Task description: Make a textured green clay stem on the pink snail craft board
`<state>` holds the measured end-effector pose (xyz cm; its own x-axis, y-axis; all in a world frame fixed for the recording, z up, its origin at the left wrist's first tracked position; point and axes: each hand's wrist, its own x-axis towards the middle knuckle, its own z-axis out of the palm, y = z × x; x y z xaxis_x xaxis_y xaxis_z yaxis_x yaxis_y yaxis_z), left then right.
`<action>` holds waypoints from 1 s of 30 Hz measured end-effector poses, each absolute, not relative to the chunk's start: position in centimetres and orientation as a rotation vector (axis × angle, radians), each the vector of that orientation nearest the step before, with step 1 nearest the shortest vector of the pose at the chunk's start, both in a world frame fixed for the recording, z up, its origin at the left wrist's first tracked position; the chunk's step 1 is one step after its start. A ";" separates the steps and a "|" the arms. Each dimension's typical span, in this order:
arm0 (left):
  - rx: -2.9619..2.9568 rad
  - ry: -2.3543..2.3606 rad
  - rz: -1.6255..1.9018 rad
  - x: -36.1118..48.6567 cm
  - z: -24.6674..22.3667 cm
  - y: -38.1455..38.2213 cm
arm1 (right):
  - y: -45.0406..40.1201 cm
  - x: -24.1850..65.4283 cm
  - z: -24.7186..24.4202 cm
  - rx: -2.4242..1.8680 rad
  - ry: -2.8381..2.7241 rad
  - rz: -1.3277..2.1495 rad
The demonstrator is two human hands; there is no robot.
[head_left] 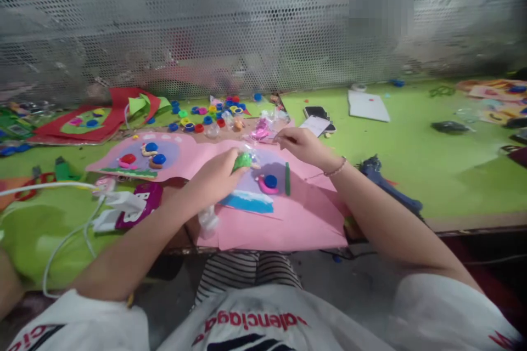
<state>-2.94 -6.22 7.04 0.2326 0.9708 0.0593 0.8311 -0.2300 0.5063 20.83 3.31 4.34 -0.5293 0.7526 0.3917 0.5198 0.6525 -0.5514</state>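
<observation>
We have our left hand closed on a small rounded green lump above the large pink paper sheet, our right hand bent-fingered nearby, its grip impossible to tell, and a bright pink lump beyond, amid crinkled clear plastic packets.

White short-sleeved shirt with red lettering, striped legwear, thin bracelet
</observation>
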 end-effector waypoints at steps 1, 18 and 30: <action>2.125 1.654 0.533 -2.8 7.0 -5.9 | 3.3 21.1 4.1 -0.959 -2.259 0.486; 1.604 1.535 1.302 -7.8 5.0 -0.1 | -6.9 6.0 1.2 0.021 -2.970 0.168; 1.438 1.287 1.468 -3.1 2.1 0.0 | 5.9 19.1 3.3 -1.014 -2.281 0.233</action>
